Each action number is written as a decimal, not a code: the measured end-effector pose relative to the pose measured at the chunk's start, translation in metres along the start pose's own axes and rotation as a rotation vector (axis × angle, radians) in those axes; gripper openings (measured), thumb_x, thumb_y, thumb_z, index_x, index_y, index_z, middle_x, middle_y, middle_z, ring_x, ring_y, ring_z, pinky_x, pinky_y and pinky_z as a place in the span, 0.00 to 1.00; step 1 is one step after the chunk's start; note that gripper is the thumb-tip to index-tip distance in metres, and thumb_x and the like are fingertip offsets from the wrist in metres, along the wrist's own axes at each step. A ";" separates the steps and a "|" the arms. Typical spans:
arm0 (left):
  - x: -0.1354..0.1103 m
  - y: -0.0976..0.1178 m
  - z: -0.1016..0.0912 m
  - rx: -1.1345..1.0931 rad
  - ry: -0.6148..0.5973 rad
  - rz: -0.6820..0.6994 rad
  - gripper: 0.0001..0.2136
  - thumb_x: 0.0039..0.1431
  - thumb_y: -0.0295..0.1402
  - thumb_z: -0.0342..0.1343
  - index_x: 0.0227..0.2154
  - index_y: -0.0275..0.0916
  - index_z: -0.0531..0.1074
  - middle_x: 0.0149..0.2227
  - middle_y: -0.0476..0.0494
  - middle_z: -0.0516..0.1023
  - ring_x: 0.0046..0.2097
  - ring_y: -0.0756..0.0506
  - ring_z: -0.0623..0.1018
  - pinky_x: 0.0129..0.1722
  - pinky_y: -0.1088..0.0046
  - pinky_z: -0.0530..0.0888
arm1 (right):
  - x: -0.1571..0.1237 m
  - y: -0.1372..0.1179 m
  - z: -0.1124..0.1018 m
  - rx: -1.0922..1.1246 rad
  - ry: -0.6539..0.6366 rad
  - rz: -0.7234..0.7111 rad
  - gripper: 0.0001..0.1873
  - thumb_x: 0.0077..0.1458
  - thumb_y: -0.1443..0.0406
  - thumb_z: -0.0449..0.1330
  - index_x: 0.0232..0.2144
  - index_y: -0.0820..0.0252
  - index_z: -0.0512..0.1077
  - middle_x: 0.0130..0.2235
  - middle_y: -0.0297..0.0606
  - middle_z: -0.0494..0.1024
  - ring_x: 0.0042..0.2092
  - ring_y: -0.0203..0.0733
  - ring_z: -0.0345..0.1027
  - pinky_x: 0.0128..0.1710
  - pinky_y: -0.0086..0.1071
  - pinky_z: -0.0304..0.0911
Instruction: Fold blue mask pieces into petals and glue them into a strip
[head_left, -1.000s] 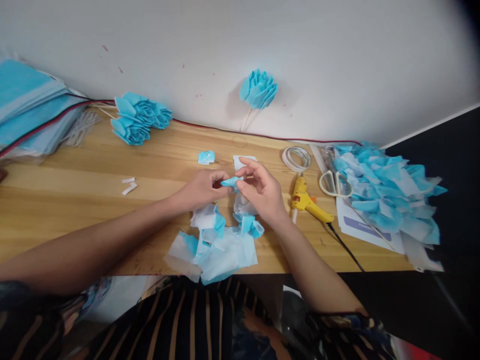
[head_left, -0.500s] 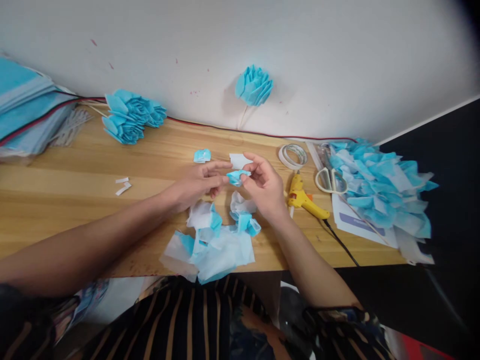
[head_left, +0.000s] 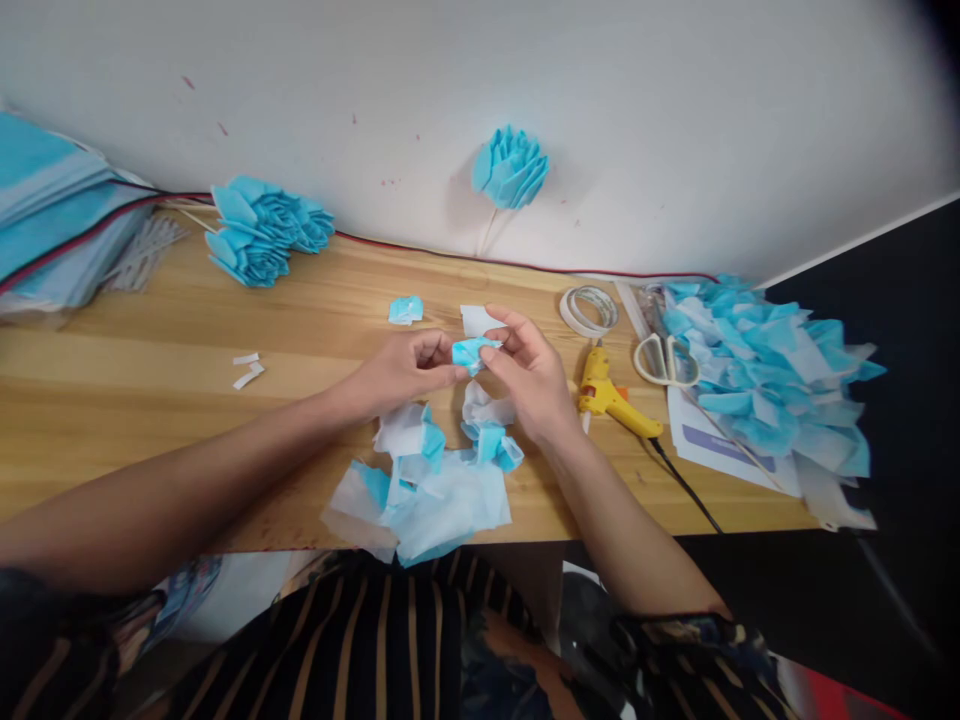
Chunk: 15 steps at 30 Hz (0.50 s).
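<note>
Between my two hands is a small blue fabric petal (head_left: pixel 470 352), held over the middle of the table. My left hand (head_left: pixel 409 372) pinches its left edge with thumb and curled fingers. The thumb and fingers of my right hand (head_left: pixel 529 375) grip its right end. Just behind lies a pale fabric piece (head_left: pixel 474 319), partly hidden by my right fingers. Another small blue piece (head_left: pixel 406 310) rests to the left of it. Nearer my body, a loose pile of white and blue fabric pieces (head_left: pixel 450 505) reaches the table's front edge.
A yellow glue gun (head_left: pixel 611 395), white-handled scissors (head_left: pixel 666 360) and a tape roll (head_left: pixel 589 311) lie at right, beside a heap of blue petals (head_left: pixel 772 375). Finished blue flowers (head_left: pixel 262 230) lie back left; another flower (head_left: pixel 511 168) leans on the wall. Folded blue sheets (head_left: pixel 45 215) are stacked far left.
My left hand's fingers have closed from stretched out to a pinch on the petal's left edge. The petal now looks more spread. My right hand keeps its hold.
</note>
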<state>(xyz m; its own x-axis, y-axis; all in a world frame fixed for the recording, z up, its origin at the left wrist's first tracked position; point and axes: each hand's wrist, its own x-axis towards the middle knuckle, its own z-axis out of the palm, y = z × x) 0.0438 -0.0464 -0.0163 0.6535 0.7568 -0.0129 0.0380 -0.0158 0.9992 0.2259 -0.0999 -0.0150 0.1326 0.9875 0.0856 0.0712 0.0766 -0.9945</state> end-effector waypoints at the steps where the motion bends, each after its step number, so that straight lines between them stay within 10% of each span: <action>1: 0.000 0.000 0.000 0.013 0.021 -0.005 0.15 0.51 0.41 0.64 0.23 0.38 0.65 0.22 0.55 0.61 0.25 0.54 0.60 0.25 0.76 0.56 | 0.000 0.000 0.000 -0.001 -0.014 0.006 0.24 0.52 0.60 0.67 0.53 0.49 0.72 0.40 0.33 0.75 0.37 0.35 0.69 0.38 0.32 0.70; 15: -0.002 -0.001 -0.004 0.028 0.098 -0.031 0.12 0.54 0.41 0.61 0.25 0.38 0.68 0.21 0.53 0.66 0.24 0.53 0.64 0.26 0.75 0.59 | -0.003 -0.004 -0.005 0.073 -0.227 0.010 0.31 0.53 0.55 0.68 0.58 0.46 0.68 0.48 0.37 0.77 0.47 0.43 0.73 0.48 0.40 0.71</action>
<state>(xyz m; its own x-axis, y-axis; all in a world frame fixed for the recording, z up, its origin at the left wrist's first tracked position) 0.0395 -0.0455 -0.0169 0.5748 0.8174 -0.0382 0.0791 -0.0091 0.9968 0.2305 -0.1041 -0.0113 -0.0937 0.9933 0.0680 -0.0021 0.0681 -0.9977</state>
